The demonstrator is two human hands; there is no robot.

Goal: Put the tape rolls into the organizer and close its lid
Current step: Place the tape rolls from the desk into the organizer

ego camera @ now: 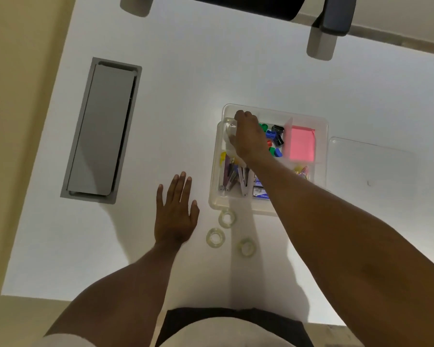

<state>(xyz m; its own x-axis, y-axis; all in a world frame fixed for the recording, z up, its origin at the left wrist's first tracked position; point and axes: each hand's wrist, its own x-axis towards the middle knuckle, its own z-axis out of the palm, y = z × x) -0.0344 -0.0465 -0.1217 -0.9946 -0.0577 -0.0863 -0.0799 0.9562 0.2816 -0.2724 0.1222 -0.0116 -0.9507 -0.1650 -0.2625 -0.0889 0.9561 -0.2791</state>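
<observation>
My right hand [248,136] reaches into the organizer's [322,136] far-left compartment — fingers grasping a tape roll [230,130]. My left hand [174,214] lies flat, released, on the surface [186,96]. Three rolls [226,218] [215,237] [246,247] lie near the organizer — the lid [371,166] rests to its right.

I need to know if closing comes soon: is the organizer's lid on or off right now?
Off. The clear lid lies flat on the table to the right of the organizer, whose compartments are uncovered.

No text can be read; the small blue-printed boxes [260,190] in the organizer [322,136] (near edge) are too blurred.
</observation>
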